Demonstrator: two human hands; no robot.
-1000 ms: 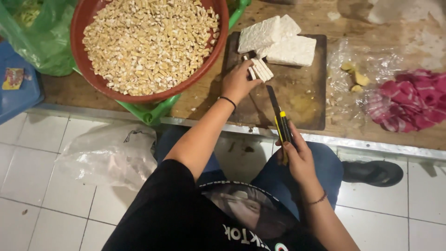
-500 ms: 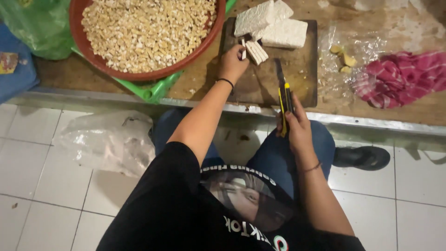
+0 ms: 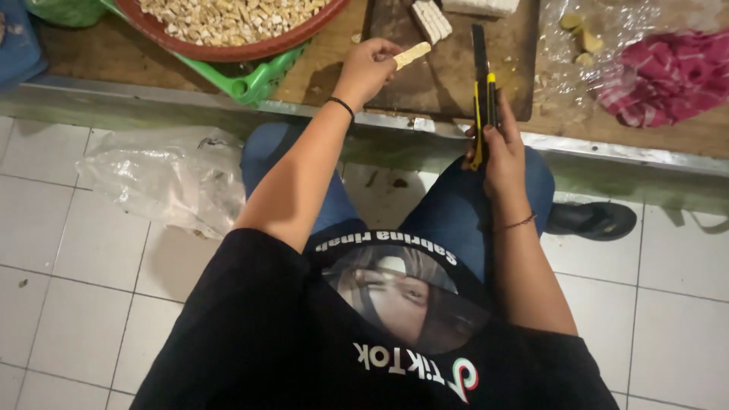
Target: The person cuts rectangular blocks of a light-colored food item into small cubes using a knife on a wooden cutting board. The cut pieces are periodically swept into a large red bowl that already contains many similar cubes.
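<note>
My left hand (image 3: 368, 68) pinches a thin pale slice (image 3: 411, 55) over the near edge of the dark cutting board (image 3: 456, 83). A small stack of cut pale slices (image 3: 431, 19) lies on the board just beyond it. My right hand (image 3: 500, 148) grips a black and yellow utility knife (image 3: 481, 76), blade pointing away over the board. A red basin (image 3: 235, 42) full of small pale cubes (image 3: 228, 14) sits at the upper left. The white blocks at the top of the board are mostly cut off by the frame.
A green crate (image 3: 243, 80) sits under the basin. A red cloth (image 3: 661, 76) and clear plastic with pale scraps (image 3: 581, 38) lie at the right of the wooden counter. A crumpled plastic bag (image 3: 163, 178) and a dark shoe (image 3: 592, 220) rest on the white tiled floor.
My left hand has lifted one slice off the stack and pulled it toward the board's near edge. The camera has tilted down, showing more floor and less counter.
</note>
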